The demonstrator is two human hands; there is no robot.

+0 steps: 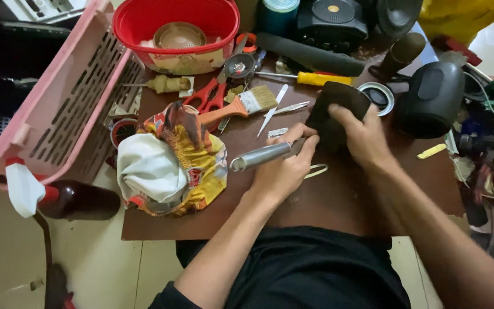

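1. Your left hand [284,171] is closed around a silver metal-handled tool [260,155], its working end aimed at the black rounded casing [338,109]
2. Your right hand [361,137] clamps that casing down on the brown board [338,200], just beside the black speaker body [430,97]
3. The work looks to be at the prying or scraping stage; the next stroke calls for a firm hold and a short, controlled push
4. The orange-handled paintbrush [241,106] and red scissors [210,97] lie near, untouched

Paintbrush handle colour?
Orange, on the paintbrush lying beyond the left hand; head view shows it best.
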